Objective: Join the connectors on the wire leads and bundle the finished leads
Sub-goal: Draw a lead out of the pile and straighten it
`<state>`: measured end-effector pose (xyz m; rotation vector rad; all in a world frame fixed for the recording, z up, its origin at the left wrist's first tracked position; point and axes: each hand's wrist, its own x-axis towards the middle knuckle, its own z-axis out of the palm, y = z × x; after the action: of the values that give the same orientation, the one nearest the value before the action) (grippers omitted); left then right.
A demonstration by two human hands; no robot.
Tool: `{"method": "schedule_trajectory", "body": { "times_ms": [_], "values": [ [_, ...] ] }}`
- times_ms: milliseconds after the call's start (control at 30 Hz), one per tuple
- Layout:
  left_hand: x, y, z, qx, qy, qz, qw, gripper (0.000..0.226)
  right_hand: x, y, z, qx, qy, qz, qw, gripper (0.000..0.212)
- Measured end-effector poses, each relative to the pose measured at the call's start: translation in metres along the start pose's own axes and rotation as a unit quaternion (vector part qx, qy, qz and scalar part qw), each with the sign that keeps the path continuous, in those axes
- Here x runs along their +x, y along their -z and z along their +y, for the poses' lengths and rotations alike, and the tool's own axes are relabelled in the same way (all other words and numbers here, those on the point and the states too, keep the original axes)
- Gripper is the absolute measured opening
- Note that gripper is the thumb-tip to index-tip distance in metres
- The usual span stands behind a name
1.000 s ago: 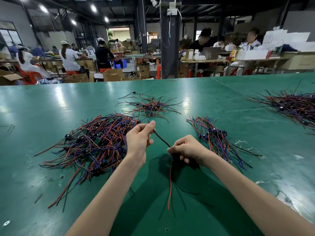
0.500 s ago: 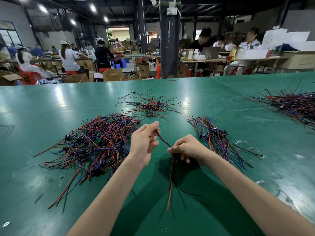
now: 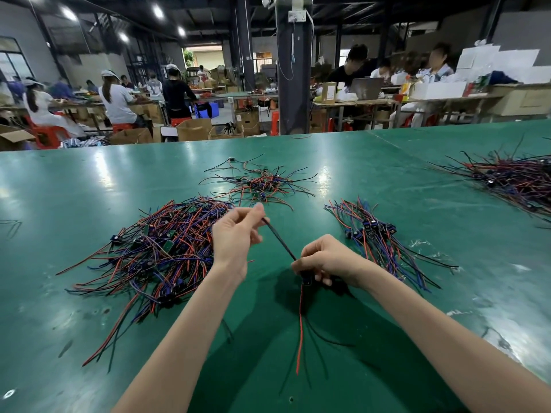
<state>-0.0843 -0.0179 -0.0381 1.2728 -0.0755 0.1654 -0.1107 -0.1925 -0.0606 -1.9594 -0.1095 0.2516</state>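
We pinch black lead (image 3: 280, 239) taut above desk (image 3: 89, 180): left hand (image 3: 235, 236) fingers on upper-left end, right hand (image 3: 331, 260) fingers curled round connector (image 3: 307, 281) at lower-right. Axis diagonal; finished-looking pile (image 3: 378, 234) just right of right hand.

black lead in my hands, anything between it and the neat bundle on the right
Nothing visible does. The left hand and right hand pinch the black lead; past the right hand only bare green table lies before the neat bundle.
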Motion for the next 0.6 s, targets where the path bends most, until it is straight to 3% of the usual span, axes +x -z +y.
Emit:
{"method": "schedule_trajectory", "body": {
  "times_ms": [133, 333, 433, 600],
  "values": [
    [0.014, 0.017, -0.005, 0.165, -0.157, 0.093, 0.969, 0.019, -0.006, -0.005, -0.008, 0.050, 0.038, -0.097, 0.993, 0.021],
    [0.018, 0.022, -0.020, 0.338, -0.277, 0.070, 0.897, 0.021, -0.015, -0.011, -0.018, 0.142, 0.104, -0.165, 0.971, 0.017],
    [0.014, 0.019, -0.029, 0.394, -0.293, 0.038, 0.870, 0.021, -0.017, -0.012, -0.019, 0.165, 0.101, -0.165, 0.967, 0.016],
    [0.019, 0.024, -0.029, 0.401, -0.248, 0.093, 0.877, 0.024, -0.016, -0.014, -0.018, 0.152, 0.075, -0.150, 0.974, 0.028]
  ]
}}
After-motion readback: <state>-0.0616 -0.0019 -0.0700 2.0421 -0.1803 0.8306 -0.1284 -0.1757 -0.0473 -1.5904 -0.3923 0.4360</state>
